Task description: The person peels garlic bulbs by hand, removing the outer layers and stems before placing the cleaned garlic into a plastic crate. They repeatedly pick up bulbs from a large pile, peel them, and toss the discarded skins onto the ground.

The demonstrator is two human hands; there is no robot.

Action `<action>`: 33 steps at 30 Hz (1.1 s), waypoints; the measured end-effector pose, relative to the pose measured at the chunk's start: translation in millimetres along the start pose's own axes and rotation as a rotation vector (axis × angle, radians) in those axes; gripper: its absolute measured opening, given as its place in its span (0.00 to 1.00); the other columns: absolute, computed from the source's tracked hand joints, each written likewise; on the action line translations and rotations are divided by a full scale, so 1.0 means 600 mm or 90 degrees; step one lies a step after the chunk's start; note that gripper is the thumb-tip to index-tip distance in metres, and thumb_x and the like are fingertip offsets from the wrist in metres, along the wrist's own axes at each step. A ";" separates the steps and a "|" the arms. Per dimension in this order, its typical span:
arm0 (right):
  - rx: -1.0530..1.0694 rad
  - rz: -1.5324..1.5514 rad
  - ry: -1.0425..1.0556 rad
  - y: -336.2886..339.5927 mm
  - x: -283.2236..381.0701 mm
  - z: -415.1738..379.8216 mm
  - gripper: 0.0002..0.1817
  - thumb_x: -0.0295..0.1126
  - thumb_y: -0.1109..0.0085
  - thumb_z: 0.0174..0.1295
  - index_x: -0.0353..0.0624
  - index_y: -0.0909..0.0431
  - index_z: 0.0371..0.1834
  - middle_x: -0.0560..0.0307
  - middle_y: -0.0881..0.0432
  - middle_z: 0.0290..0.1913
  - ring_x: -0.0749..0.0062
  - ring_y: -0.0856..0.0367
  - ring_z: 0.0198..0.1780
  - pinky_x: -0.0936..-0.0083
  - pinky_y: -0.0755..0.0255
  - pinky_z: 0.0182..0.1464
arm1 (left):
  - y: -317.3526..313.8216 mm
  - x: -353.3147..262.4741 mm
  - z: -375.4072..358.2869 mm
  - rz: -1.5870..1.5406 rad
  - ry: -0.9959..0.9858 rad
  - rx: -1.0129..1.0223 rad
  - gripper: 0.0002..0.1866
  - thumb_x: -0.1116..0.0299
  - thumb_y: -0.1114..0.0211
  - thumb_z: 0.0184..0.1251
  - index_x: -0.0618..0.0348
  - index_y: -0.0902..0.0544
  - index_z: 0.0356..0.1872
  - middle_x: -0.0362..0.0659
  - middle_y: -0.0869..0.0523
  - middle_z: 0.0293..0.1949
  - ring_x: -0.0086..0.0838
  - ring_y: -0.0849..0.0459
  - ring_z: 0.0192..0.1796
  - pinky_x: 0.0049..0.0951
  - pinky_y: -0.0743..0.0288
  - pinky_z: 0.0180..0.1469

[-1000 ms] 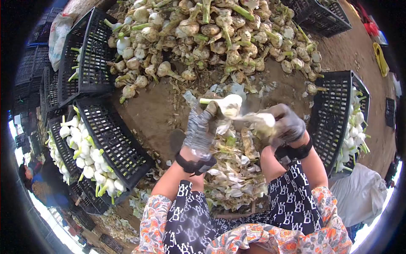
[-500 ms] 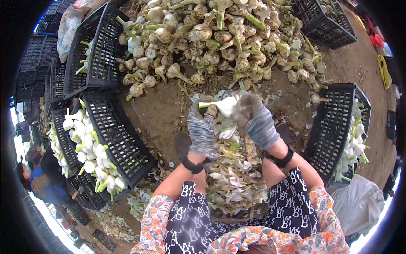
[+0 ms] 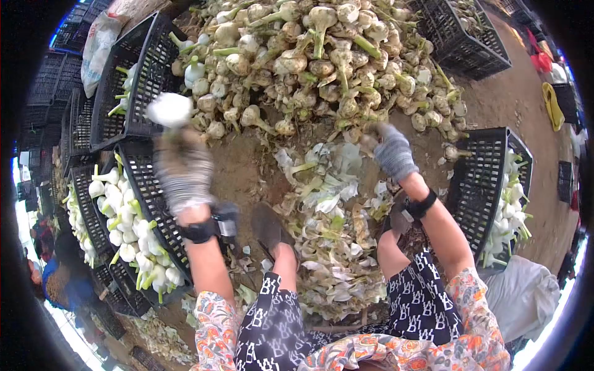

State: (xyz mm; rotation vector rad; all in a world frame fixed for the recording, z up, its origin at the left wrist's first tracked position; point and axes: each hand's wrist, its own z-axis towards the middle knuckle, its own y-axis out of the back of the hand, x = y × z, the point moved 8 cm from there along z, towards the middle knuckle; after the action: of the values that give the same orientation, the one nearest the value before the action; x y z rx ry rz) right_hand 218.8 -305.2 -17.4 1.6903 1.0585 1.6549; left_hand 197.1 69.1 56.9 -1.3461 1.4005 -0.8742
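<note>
My left hand, in a grey knit glove and smeared by motion, is over the left crates. A peeled white garlic bulb is at its fingertips, beside the wall of a black crate. My right hand, gloved the same way, is at the front edge of a heap of unpeeled garlic. Its fingers are bent and blurred, so whether they touch or grip a bulb does not show. Loose garlic skins lie on the ground between my legs.
A black crate of white garlic bulbs stands at my left, another crate at my right. At the back right is one more crate. A white sack lies lower right. A person is at far left.
My left hand has carried the white bulb left and away from my right hand, towards the crates. My right hand has let go of it and moved slightly right and towards the heap.
</note>
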 end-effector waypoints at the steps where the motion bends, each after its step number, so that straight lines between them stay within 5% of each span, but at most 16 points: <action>1: -0.060 -0.018 -0.018 0.020 0.003 0.018 0.21 0.43 0.43 0.54 0.43 0.27 0.47 0.43 0.20 0.35 0.53 0.22 0.39 0.64 0.28 0.42 | -0.056 -0.039 0.001 -0.049 -0.016 0.139 0.25 0.55 0.49 0.65 0.72 0.30 0.49 0.56 0.22 0.44 0.39 0.20 0.45 0.35 0.19 0.40; 4: -0.089 -0.047 -0.145 0.041 -0.014 0.053 0.25 0.45 0.40 0.52 0.44 0.30 0.50 0.43 0.20 0.34 0.52 0.21 0.36 0.62 0.28 0.39 | -0.119 -0.078 -0.025 0.131 -0.134 0.208 0.27 0.53 0.49 0.65 0.72 0.29 0.50 0.58 0.23 0.47 0.40 0.20 0.47 0.36 0.20 0.39; 7: -0.015 -0.174 -0.130 -0.004 -0.017 0.070 0.30 0.48 0.39 0.50 0.44 0.33 0.53 0.42 0.20 0.33 0.51 0.21 0.34 0.62 0.28 0.37 | -0.061 0.010 -0.031 0.113 -0.075 0.053 0.20 0.59 0.45 0.64 0.67 0.27 0.49 0.53 0.20 0.43 0.35 0.19 0.42 0.33 0.20 0.37; 8: -0.007 -0.169 -0.106 -0.022 -0.023 0.073 0.24 0.43 0.42 0.54 0.44 0.31 0.51 0.43 0.20 0.33 0.51 0.21 0.34 0.65 0.29 0.37 | -0.024 0.050 -0.032 0.176 -0.027 0.009 0.18 0.60 0.45 0.65 0.63 0.27 0.50 0.50 0.21 0.43 0.32 0.20 0.40 0.30 0.21 0.37; 12: -0.281 0.088 -0.002 0.041 -0.028 0.032 0.14 0.32 0.46 0.55 0.43 0.26 0.46 0.45 0.20 0.35 0.54 0.20 0.36 0.67 0.26 0.38 | 0.062 0.193 -0.063 0.630 0.096 -0.040 0.19 0.62 0.39 0.61 0.57 0.26 0.51 0.43 0.21 0.41 0.25 0.22 0.39 0.26 0.22 0.38; 15: -0.116 0.541 -0.156 0.044 -0.040 -0.003 0.11 0.32 0.48 0.60 0.38 0.24 0.42 0.56 0.19 0.31 0.72 0.20 0.31 0.75 0.26 0.35 | 0.082 0.275 -0.076 0.629 0.039 0.185 0.28 0.69 0.33 0.54 0.53 0.32 0.58 0.41 0.25 0.50 0.23 0.23 0.44 0.26 0.24 0.45; 16: -0.060 0.586 -0.174 0.050 -0.021 -0.015 0.12 0.33 0.48 0.60 0.36 0.24 0.41 0.58 0.19 0.31 0.74 0.21 0.32 0.77 0.26 0.35 | 0.070 0.294 -0.086 0.790 0.027 0.175 0.37 0.68 0.29 0.49 0.49 0.37 0.62 0.42 0.31 0.57 0.26 0.27 0.53 0.26 0.28 0.53; 18: 0.056 0.680 -0.210 0.054 0.023 -0.036 0.13 0.34 0.47 0.61 0.33 0.24 0.40 0.60 0.20 0.32 0.79 0.22 0.33 0.80 0.27 0.34 | 0.039 0.323 -0.093 0.808 0.022 0.234 0.40 0.69 0.28 0.47 0.51 0.39 0.63 0.43 0.32 0.58 0.28 0.29 0.56 0.27 0.31 0.56; 20: 0.035 0.651 -0.127 0.053 0.046 -0.040 0.15 0.35 0.46 0.60 0.32 0.25 0.41 0.59 0.20 0.35 0.80 0.23 0.35 0.82 0.27 0.36 | 0.032 0.342 -0.089 0.765 0.041 0.270 0.42 0.70 0.27 0.46 0.54 0.41 0.64 0.43 0.32 0.59 0.28 0.30 0.57 0.29 0.32 0.59; 25: 0.141 0.605 -0.132 0.021 0.066 -0.056 0.23 0.42 0.40 0.57 0.32 0.28 0.46 0.60 0.21 0.36 0.79 0.25 0.41 0.82 0.31 0.45 | 0.031 0.344 -0.095 0.553 0.149 0.182 0.41 0.72 0.27 0.45 0.57 0.39 0.62 0.43 0.30 0.56 0.29 0.30 0.57 0.30 0.32 0.59; 29: 0.032 0.638 -0.019 0.025 0.102 -0.068 0.20 0.40 0.40 0.56 0.35 0.28 0.46 0.59 0.21 0.35 0.77 0.26 0.38 0.79 0.31 0.43 | 0.049 0.357 -0.101 0.585 0.158 0.203 0.38 0.71 0.28 0.47 0.57 0.38 0.61 0.42 0.30 0.55 0.28 0.29 0.55 0.29 0.31 0.58; 33: 0.101 0.538 -0.031 0.007 0.079 -0.063 0.17 0.36 0.40 0.56 0.34 0.25 0.42 0.51 0.20 0.35 0.76 0.26 0.37 0.75 0.30 0.40 | 0.054 0.351 -0.111 0.575 0.179 0.163 0.38 0.68 0.28 0.48 0.58 0.38 0.61 0.42 0.29 0.55 0.27 0.28 0.54 0.29 0.31 0.57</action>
State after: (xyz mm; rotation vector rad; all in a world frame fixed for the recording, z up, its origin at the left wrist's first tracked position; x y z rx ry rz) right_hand 179.2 -273.7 16.3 2.4784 0.4558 2.0192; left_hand 141.3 -141.9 10.4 -0.3056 1.8008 -0.5909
